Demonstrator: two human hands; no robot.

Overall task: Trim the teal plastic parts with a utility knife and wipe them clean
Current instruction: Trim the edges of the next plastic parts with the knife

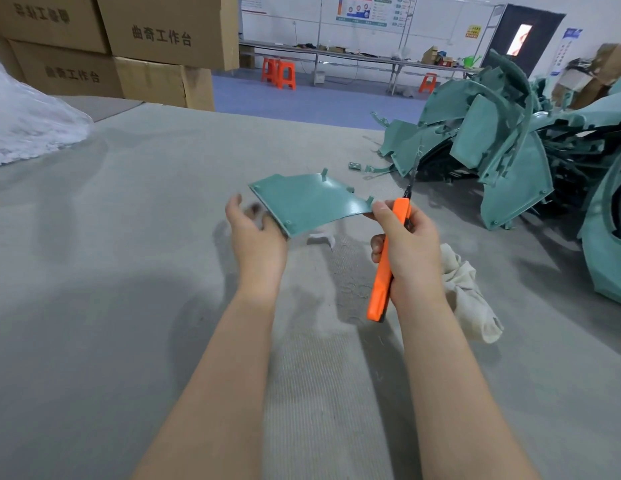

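Observation:
A flat teal plastic part (309,204) with small tabs on its curved edge hangs above the grey felt table (129,237). My right hand (406,251) grips an orange utility knife (385,268), blade pointing up and away. Its thumb and forefinger also pinch the part's right corner. My left hand (255,233) is at the part's lower left edge with the thumb raised. Its fingers are loosely spread and motion-blurred, so a grip on the part cannot be made out. A crumpled white cloth (468,292) lies on the table just right of my right wrist.
A big pile of teal parts (517,147) fills the right side of the table. Small teal offcuts (355,165) and a white scrap (321,238) lie near the held part. Cardboard boxes (153,39) stand at the back left beside a clear plastic bag (28,123).

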